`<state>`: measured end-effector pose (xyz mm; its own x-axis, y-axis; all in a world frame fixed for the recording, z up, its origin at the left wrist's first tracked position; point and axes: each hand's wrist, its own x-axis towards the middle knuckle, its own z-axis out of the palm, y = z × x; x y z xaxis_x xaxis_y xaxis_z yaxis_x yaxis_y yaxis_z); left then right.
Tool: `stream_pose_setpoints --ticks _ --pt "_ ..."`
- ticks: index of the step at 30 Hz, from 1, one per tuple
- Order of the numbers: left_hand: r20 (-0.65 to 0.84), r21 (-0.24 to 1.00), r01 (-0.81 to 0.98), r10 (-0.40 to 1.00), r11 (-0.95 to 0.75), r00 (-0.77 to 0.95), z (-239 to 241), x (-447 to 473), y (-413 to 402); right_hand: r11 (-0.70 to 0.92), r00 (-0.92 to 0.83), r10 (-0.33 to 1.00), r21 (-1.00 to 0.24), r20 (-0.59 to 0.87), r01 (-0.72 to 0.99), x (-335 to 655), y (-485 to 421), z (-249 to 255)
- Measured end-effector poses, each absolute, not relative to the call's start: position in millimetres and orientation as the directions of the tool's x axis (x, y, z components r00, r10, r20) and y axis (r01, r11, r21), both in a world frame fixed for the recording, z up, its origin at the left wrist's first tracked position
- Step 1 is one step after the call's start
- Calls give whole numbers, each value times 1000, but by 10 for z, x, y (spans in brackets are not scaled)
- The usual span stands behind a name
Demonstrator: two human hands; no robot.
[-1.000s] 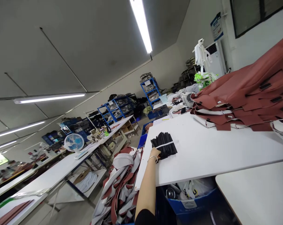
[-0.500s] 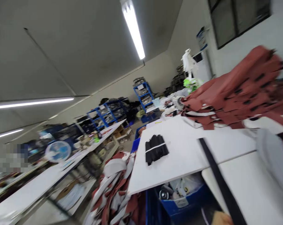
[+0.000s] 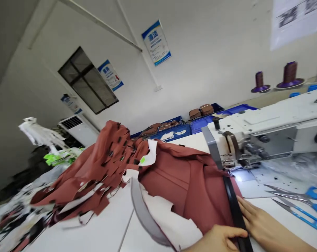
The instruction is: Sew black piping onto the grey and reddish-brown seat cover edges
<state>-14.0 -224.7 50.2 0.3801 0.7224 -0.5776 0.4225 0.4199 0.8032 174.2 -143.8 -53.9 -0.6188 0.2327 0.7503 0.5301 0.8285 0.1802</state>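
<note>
A black strip point(image 3: 234, 206) lies along the edge of a reddish-brown fabric piece point(image 3: 174, 175), its far end under the sewing machine's needle area point(image 3: 228, 168). My left hand point(image 3: 216, 239) is closed on the near part of the strip, thumb across the top. On the strip's right side my right hand point(image 3: 263, 224) rests flat, fingers stretched forward along its edge. Left of the hands, a grey curved strip point(image 3: 148, 218) and a white backing piece point(image 3: 168, 213) lie with the fabric. The machine's lamp lights its plate.
Blue-handled scissors and snips point(image 3: 305, 203) lie to the right of my right hand. A heap of cut reddish-brown pieces point(image 3: 103, 157) rises at the left. Blue crates point(image 3: 166, 133) stand behind the table, and purple-based thread cones point(image 3: 289, 77) stand above the machine.
The view has swung right from the aisle and tables to the sewing machine. Both my hands are now visible at the black strip; before, only part of one hand showed near a black strip.
</note>
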Motion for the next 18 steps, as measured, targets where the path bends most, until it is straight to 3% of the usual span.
stream_pose_setpoints --ticks 2,5,8,10,13,18 --pt "-484 759 633 784 153 389 684 -133 -2117 839 -595 226 157 772 522 1687 -1461 -488" --pt "-209 532 825 915 -189 345 896 -156 -1863 840 -604 238 152 761 522 1658 -1478 -464" --pt "-48 252 863 885 -437 463 851 -141 -1525 842 -579 251 119 776 525 1685 -1488 -466" --pt "-8 -17 786 786 -619 619 690 -83 -1320 853 -556 243 99 795 513 1712 -1495 -454" --pt "3 -253 685 707 -684 707 432 45 -1137 874 -572 249 73 781 480 1761 -1493 -415" --pt "57 -405 648 689 -646 722 280 149 -1132 881 -599 292 34 745 472 1839 -1458 -386"
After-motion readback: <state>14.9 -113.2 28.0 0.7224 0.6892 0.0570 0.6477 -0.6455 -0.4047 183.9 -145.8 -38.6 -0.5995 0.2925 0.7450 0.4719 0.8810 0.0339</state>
